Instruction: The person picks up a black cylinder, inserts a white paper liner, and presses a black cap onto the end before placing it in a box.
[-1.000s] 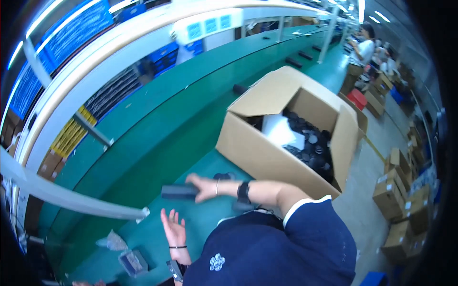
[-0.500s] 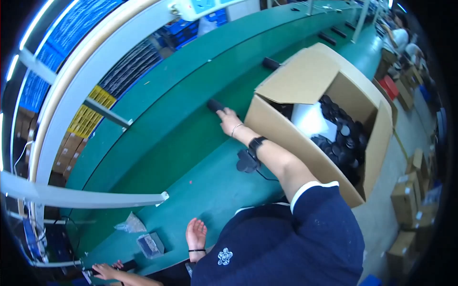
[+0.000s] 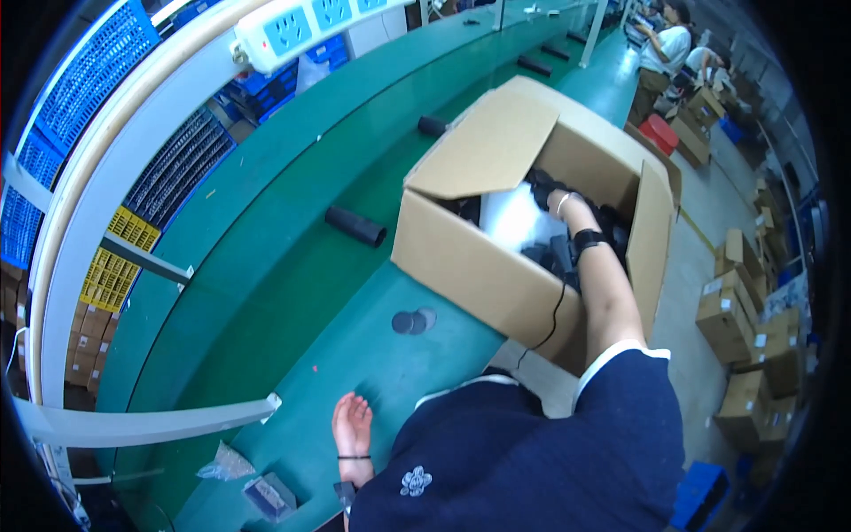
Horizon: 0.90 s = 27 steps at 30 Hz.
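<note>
My right hand (image 3: 558,202) reaches into an open cardboard box (image 3: 483,279), among many black round pieces (image 3: 612,222). Its fingers are partly hidden there, so I cannot make out what they hold. A black device with a cable (image 3: 560,257) hangs by my right wrist, below a black band. My left hand (image 3: 352,426) lies low over the green bench, palm up, fingers loosely spread and holding nothing. Ahead of it lie several dark discs (image 3: 414,321), partly overlapping. A black cylinder (image 3: 355,226) rests on the green conveyor, left of the box.
More black cylinders (image 3: 433,126) lie farther along the conveyor. A clear bag of small parts (image 3: 227,463) and a small grey box (image 3: 269,496) sit at lower left. A grey metal bar (image 3: 151,420) juts over the bench. Cartons (image 3: 729,306) and a seated person (image 3: 667,49) are at right.
My right hand has left the black cylinder on the conveyor and moved right into the box. The discs on the bench are uncovered. Another person's hands at lower left have gone from view.
</note>
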{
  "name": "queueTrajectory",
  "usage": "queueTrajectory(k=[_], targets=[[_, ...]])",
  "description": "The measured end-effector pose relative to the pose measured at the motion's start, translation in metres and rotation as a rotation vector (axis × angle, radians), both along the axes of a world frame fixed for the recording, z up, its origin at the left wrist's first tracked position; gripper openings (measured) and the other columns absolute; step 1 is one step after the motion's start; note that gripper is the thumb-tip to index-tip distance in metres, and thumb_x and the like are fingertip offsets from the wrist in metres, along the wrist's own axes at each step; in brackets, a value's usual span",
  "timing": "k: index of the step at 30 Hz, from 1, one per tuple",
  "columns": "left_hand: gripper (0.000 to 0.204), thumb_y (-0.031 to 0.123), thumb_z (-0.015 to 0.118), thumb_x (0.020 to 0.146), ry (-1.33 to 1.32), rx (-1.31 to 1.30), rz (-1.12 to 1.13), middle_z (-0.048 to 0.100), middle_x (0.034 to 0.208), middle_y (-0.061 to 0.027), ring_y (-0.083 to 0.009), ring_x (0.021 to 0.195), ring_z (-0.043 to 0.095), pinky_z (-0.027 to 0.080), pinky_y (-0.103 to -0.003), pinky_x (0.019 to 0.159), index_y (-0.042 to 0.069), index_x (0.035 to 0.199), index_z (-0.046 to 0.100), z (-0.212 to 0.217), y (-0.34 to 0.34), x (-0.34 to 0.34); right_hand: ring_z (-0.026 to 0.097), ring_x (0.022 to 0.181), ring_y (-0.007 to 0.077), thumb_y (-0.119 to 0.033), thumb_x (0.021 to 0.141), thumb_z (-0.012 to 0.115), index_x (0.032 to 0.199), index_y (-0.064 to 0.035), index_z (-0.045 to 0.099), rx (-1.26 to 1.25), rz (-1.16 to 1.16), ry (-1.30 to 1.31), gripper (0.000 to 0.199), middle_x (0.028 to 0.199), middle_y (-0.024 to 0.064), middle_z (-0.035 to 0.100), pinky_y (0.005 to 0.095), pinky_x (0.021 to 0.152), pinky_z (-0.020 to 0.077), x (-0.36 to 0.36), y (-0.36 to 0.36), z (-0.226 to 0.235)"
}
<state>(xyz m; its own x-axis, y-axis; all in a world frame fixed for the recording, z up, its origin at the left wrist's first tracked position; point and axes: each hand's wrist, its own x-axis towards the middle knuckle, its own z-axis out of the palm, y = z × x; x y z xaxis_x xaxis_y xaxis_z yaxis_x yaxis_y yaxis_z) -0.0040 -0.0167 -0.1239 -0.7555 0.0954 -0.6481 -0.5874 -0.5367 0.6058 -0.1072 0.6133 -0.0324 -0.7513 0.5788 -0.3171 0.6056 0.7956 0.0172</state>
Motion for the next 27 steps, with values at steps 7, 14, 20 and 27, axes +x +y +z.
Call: queueTrajectory(k=[7,14,20,27], targets=[[0.019,0.017,0.055,0.091,-0.015,-0.057,0.045,0.061,0.090,-0.0072,-0.0191,0.083,0.057,0.048,-0.032,0.071,0.006,0.106,0.057,0.001,-0.015,0.009,0.055,0.118,0.0285,-0.020,0.071,0.071,0.116,-0.0106,0.065,0.103,-0.101,-0.241,0.047,0.125,0.0183,0.057,0.0388,0.099,0.0442,0.034,0.056,-0.083],[0.019,0.017,0.055,0.092,0.012,-0.023,0.025,0.061,0.090,-0.0083,-0.0196,0.083,0.058,0.049,-0.033,0.070,0.005,0.106,0.057,0.004,-0.004,0.001,0.065,0.095,0.0346,-0.015,0.068,0.066,0.086,-0.0056,0.067,-0.059,-0.402,0.621,0.021,0.097,0.0194,0.067,0.0412,0.086,0.0504,0.039,-0.021,0.033],[0.025,0.022,0.055,0.092,0.113,0.178,-0.273,0.061,0.099,-0.0103,-0.0239,0.090,0.060,0.051,-0.038,0.078,0.005,0.111,0.056,0.035,0.040,-0.015,0.060,0.071,0.0331,-0.002,0.068,0.061,0.079,-0.0051,0.058,0.141,0.329,1.196,0.012,0.079,0.0131,0.061,0.0404,0.065,0.0499,0.097,-0.208,0.114],[0.038,0.012,0.049,0.093,0.160,0.392,-0.422,0.057,0.120,-0.0159,-0.0294,0.106,0.059,0.051,-0.042,0.088,0.004,0.130,0.044,0.063,0.076,-0.013,0.062,0.065,0.0258,-0.019,0.074,0.062,0.077,-0.0115,0.063,-0.511,1.367,0.800,0.008,0.071,0.0052,0.063,0.0370,0.061,0.0488,0.115,-0.361,0.035]])
